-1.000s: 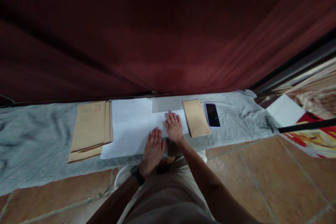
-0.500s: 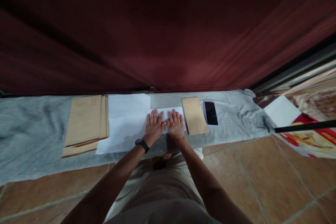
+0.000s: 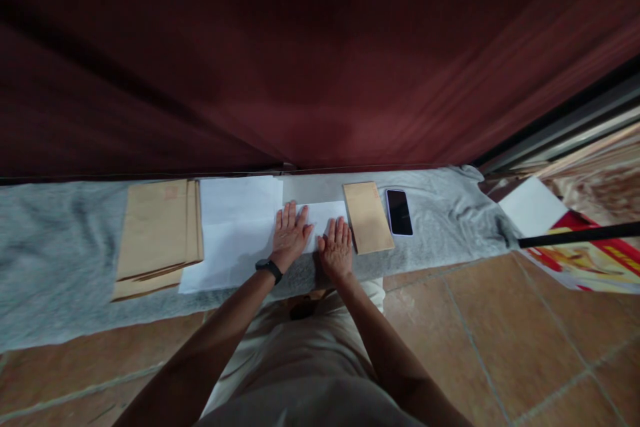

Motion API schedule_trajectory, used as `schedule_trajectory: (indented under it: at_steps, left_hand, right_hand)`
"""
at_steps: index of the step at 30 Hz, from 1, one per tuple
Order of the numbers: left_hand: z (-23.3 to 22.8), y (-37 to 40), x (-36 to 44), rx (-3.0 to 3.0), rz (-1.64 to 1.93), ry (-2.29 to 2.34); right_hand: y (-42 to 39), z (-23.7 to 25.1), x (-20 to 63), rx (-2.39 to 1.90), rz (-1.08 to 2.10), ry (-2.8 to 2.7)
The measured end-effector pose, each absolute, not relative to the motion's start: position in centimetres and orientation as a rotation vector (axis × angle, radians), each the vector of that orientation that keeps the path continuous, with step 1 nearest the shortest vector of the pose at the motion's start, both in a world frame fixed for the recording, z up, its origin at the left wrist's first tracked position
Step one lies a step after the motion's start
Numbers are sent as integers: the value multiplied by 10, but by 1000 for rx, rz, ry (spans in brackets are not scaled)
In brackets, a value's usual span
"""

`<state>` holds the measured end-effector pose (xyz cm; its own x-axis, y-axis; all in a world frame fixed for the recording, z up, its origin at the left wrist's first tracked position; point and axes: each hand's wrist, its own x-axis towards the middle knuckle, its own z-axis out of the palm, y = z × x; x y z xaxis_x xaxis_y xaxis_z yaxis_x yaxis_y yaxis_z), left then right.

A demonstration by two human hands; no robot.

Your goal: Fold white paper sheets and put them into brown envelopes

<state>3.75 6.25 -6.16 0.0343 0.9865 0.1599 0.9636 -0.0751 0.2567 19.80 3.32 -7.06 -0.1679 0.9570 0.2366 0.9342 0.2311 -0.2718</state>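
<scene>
A folded white sheet of paper (image 3: 324, 212) lies crosswise in front of me. My left hand (image 3: 290, 235) rests flat on its left end, fingers stretched out and thumb apart. On the near right part of the sheet lies my right hand (image 3: 337, 248), also flat with its fingers extended. Larger white sheets (image 3: 235, 227) are just left of my left hand, spread on the grey cloth. Close to the right hand is a single brown envelope (image 3: 369, 217), lying upright to me.
Several brown envelopes (image 3: 155, 227) are stacked at the left. A phone (image 3: 399, 212) with a dark screen lies right of the single envelope. Grey cloth (image 3: 445, 220) covers the narrow surface below a dark red curtain-like backdrop (image 3: 320, 80). A black bar (image 3: 575, 236) juts in at the right.
My right hand has slid toward me and away from the left hand, uncovering more of the folded paper. The left hand stays nearly in place. The view has shifted slightly.
</scene>
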Motion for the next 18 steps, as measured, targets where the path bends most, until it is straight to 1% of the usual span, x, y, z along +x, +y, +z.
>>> schedule_trajectory:
  at_steps: [11,18]
  left_hand:
    - [-58,62,40,2177,411,2093]
    - [-56,57,41,2174,391,2103]
  right_hand:
    - [2,-67,215,-1768,79,-2202]
    - [-20,-67,227,-1674,20,-2236]
